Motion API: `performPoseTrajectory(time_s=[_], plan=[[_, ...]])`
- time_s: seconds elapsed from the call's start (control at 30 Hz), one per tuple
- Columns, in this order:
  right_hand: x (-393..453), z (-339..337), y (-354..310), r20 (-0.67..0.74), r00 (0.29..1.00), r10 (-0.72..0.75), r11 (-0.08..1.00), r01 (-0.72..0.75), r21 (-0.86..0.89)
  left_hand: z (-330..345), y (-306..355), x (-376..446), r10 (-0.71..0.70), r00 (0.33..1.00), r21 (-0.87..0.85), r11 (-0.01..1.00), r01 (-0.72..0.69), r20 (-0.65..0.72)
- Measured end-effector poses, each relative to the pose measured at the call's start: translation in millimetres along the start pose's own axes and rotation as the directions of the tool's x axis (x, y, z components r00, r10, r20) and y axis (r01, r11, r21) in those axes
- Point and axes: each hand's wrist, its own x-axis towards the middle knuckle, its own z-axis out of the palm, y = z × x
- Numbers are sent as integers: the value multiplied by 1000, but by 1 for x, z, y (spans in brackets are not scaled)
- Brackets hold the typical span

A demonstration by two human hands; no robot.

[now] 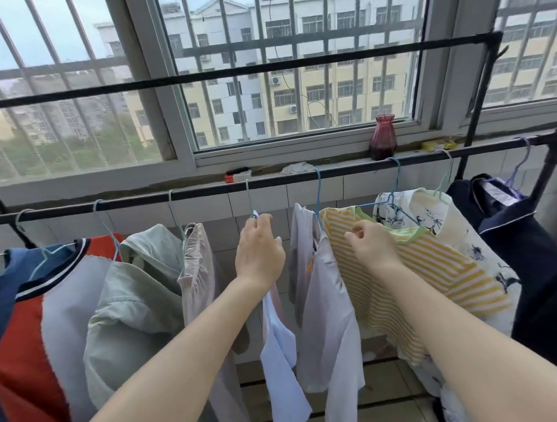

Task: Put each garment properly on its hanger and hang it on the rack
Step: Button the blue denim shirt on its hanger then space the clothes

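Along the lower rail (205, 191) of the rack, hung clothes run from left to right in front of you. Farthest left is a navy, red and grey top (33, 304) on a pale wire hanger. Next comes a pale green jacket (130, 299), then a pinkish striped garment with a gathered waistband (197, 263).

Your left hand (260, 253) comes next, its fingers curled round the neck of a light green hanger (248, 196) just under the rail; the hook is over the rail. A white garment (281, 349) hangs down below that hand.

Just right of it a white shirt (327, 305) hangs on a blue hanger (318, 192). Your right hand (374, 251) pinches the collar edge of a yellow-and-white striped top (435, 273), which hangs just beside the white shirt. Behind it is a white blouse with a dark flower print (429, 216), then a dark navy garment (525, 262) at the far right end.

I count eight garments on this rail and eight hooks over it. An upper rail (263, 68) carries nothing.

On the window sill (332, 162) behind stands one dark red glass vase (383, 137); you cannot tell what is in it. Near it lie a crumpled white cloth (297, 168) and a small yellow object (438, 144).
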Motion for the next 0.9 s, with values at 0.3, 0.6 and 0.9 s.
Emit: performPoseTrajectory(time_s=[0.3, 0.6, 0.9], plan=[[37, -69, 57, -234, 968, 91, 982, -126, -140, 46, 49, 6, -124, 949, 21, 992, 124, 288], [54, -91, 108, 210, 972, -109, 986, 132, -99, 88, 86, -4, -308, 917, 130, 950, 283, 253], [51, -79, 81, 375, 915, -150, 988, 127, 86, 85, 97, -10, -381, 907, 72, 925, 374, 182]])
